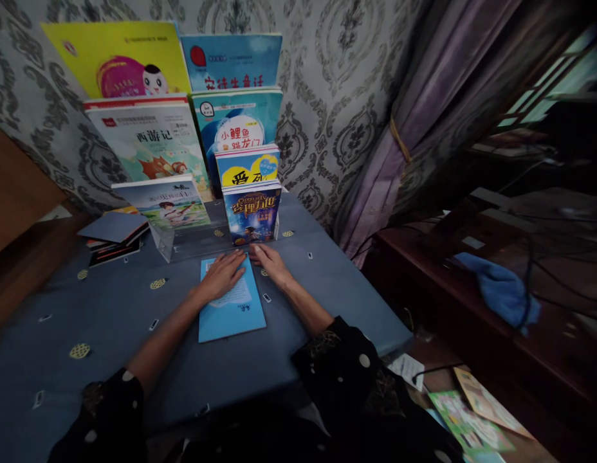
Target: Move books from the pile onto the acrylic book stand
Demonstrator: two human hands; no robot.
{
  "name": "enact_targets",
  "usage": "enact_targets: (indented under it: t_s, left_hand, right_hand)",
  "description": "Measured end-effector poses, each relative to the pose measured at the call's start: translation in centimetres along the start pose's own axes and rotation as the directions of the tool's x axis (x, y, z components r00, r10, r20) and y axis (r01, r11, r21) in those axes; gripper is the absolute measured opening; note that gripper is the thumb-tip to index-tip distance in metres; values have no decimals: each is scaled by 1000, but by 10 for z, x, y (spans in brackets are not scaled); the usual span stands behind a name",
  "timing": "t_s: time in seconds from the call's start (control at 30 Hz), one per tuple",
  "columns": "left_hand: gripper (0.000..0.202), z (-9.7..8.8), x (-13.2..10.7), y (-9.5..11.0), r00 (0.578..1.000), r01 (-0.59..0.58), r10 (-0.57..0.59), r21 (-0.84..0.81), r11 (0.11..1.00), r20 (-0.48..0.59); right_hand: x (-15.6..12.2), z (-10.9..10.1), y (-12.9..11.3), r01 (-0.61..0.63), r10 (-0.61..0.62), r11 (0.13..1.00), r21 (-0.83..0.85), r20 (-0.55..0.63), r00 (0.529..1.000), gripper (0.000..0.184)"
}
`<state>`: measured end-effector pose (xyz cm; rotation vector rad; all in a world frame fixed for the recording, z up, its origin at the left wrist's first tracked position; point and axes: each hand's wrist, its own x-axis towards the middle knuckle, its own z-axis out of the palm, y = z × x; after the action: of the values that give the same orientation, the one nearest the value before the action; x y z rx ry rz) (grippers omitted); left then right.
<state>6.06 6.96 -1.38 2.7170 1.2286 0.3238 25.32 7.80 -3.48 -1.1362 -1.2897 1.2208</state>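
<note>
Blue book [238,321]: long axis toward rack [164,245]; left hand [224,275] flat atop it; right hand [269,262], loosely spread, beside far-right corner.

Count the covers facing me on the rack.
7. Left column, top down: lime cover, pale cover, meadow cover. Right column: blue cover, teal cover, yellow cover, navy cover. Others may be hidden behind.

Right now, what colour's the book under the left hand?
The book is blue with a paler patch, clearest in the head view.
</note>
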Motion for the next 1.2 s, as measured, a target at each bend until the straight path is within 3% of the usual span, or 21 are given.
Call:
enact_targets:
  t_s: [0.77,1.2]
  left_hand:
    - [50,0,2,-2,994,-110,110,-64,992,-7]
    - [48,-2,-4,6,992,-125,125,-61,990,6]
  right_hand:
    - [2,-2,3,13,-13,999,-38,-10,1000,49]
    - [2,-1,3,26,-26,999,-26,0,1000,45]
